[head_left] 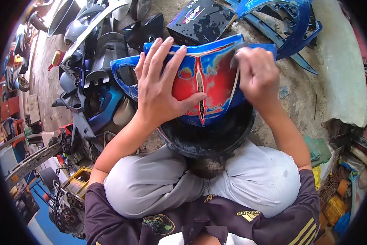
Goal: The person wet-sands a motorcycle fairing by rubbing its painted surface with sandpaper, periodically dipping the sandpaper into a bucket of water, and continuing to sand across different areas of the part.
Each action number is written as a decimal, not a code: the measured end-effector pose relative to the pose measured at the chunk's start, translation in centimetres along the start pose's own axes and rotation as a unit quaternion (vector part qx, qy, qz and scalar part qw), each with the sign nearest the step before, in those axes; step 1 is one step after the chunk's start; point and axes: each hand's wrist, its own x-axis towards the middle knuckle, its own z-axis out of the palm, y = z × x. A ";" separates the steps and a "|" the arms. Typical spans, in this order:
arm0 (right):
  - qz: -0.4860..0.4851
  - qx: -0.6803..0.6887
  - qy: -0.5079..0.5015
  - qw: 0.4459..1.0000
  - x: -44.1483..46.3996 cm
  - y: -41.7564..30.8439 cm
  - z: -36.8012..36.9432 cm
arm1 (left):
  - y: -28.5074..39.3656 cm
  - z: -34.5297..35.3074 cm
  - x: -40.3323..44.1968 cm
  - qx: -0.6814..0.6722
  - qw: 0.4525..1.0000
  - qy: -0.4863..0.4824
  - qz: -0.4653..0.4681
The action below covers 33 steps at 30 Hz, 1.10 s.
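Observation:
A blue motorcycle fairing panel (222, 87) with red patches worn through its paint rests over a round black tub (208, 149) in front of my crossed legs. Across the panel's left side lies my left hand (161, 83), fingers spread, thumb stretched towards the dark slot down the middle. My right hand (259, 75) is curled closed at the panel's upper right edge and slightly smeared by motion. Whatever it pinches is mostly hidden; only a greyish blur shows by the fingertips.
A black box (200, 20) marked BEAT stands beyond the panel. Blue fairing parts (287, 24) lie at the upper right, dark and grey plastic parts (106, 57) at the left. An engine (71, 214) sits at the lower left. A pale slab (342, 69) runs along the right.

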 end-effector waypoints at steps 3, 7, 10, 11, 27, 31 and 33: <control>0.002 0.028 -0.010 1.000 0.2 -1.3 -0.2 | -0.5 -0.2 0.0 0.027 0.999 -0.013 0.022; -0.021 0.041 -0.025 0.999 0.2 -1.6 0.1 | -1.0 -0.7 0.3 0.032 0.999 -0.030 0.026; -0.042 0.040 -0.024 0.998 0.5 -2.3 0.3 | -0.9 -0.6 0.3 0.031 0.999 -0.023 0.021; -0.017 0.018 -0.019 0.999 0.8 -0.9 -0.2 | -1.1 -0.4 0.3 0.031 0.999 -0.019 0.022; -0.031 -0.015 -0.018 0.999 1.8 0.5 0.4 | -1.4 -0.2 0.6 0.024 1.000 -0.020 0.004; -0.080 0.027 -0.033 0.996 1.6 -2.2 0.9 | -1.2 -0.1 0.3 0.022 1.000 -0.019 -0.006; -0.103 -0.002 -0.066 0.993 1.8 -1.9 0.4 | -1.2 0.0 0.4 0.022 1.000 -0.020 -0.002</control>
